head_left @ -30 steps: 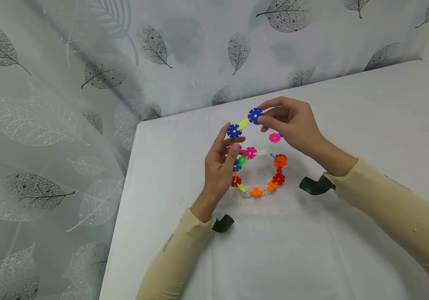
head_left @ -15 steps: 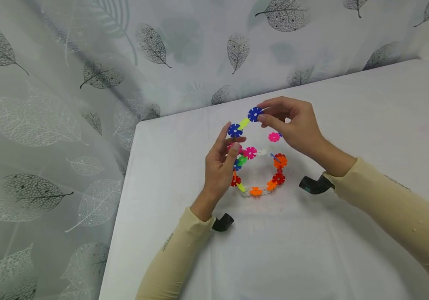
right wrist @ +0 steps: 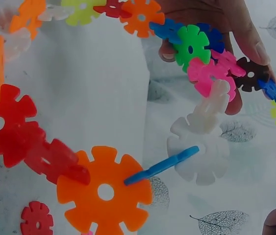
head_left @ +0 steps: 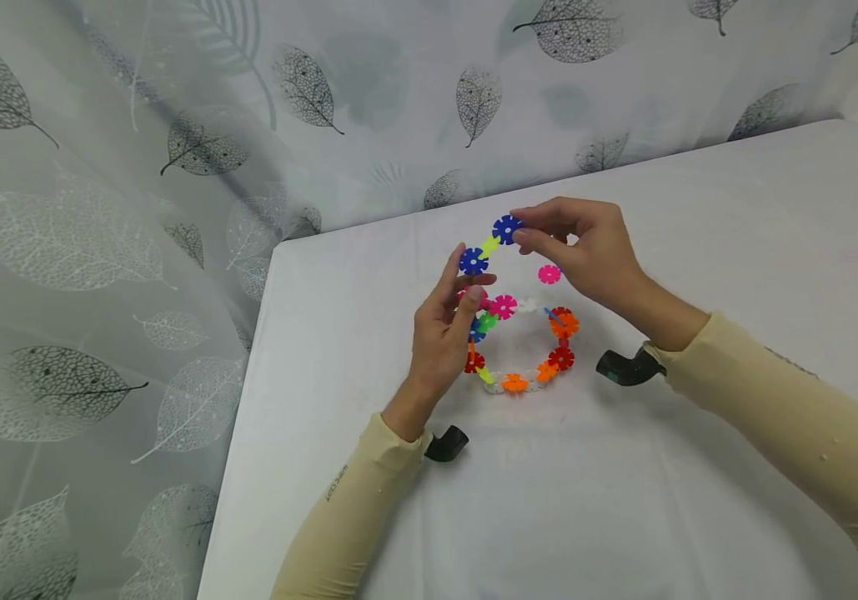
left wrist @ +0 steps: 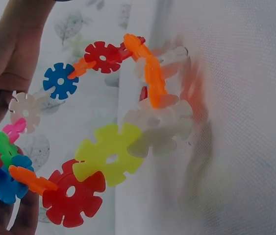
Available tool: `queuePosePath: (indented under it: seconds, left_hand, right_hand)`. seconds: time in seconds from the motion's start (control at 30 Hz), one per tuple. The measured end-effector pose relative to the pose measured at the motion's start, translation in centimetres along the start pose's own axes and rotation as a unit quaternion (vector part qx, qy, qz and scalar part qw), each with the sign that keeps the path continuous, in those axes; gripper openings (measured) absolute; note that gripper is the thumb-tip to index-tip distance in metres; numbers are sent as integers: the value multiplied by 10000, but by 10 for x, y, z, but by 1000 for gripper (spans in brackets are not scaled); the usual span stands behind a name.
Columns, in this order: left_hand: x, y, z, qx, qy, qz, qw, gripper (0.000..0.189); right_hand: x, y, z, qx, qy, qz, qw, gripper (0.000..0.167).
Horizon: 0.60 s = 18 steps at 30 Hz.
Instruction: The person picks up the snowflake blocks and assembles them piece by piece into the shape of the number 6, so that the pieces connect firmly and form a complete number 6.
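A ring of flower-shaped plastic discs, slotted together in many colours, stands tilted over the white table. My left hand holds the ring at its left side, around the pink and green discs. From there a short chain rises: a dark disc, a blue disc, a yellow disc and a blue end disc. My right hand pinches that end disc between thumb and fingers. The left wrist view shows the yellow disc and red disc of the ring close up.
A pink disc lies on the table beyond the ring, with a bit of blue beside it partly hidden by my right hand. A red disc shows low in the right wrist view. A leaf-patterned curtain borders the table behind and left.
The left hand and the ring have shifted slightly right, while the right hand has edged left with the blue end disc. Both hands keep their holds.
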<state>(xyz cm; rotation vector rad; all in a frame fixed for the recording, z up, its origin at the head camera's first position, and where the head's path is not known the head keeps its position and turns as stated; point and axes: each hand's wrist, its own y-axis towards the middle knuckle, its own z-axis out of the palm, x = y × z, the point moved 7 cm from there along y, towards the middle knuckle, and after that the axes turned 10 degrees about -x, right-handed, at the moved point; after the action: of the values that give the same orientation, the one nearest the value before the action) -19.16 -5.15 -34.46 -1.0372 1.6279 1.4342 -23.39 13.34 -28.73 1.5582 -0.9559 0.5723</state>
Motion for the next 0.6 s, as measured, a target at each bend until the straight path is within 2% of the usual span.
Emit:
queuePosePath:
  seconds: [0.2, 0.4, 0.6]
  left_hand:
    - [3, -1, 0, -6, 98, 49, 9999, 60]
    - [4, -1, 0, 51, 141, 99, 9998, 59]
    - [6, 1, 0, 109, 167, -57, 9998, 59]
  right_hand:
    - [-6, -1, 4, 186, 142, 203, 9995, 23]
    - [-9, -3, 5, 316, 64, 311, 9990, 26]
    - [-12, -4, 4, 413, 141, 489, 9979, 28]
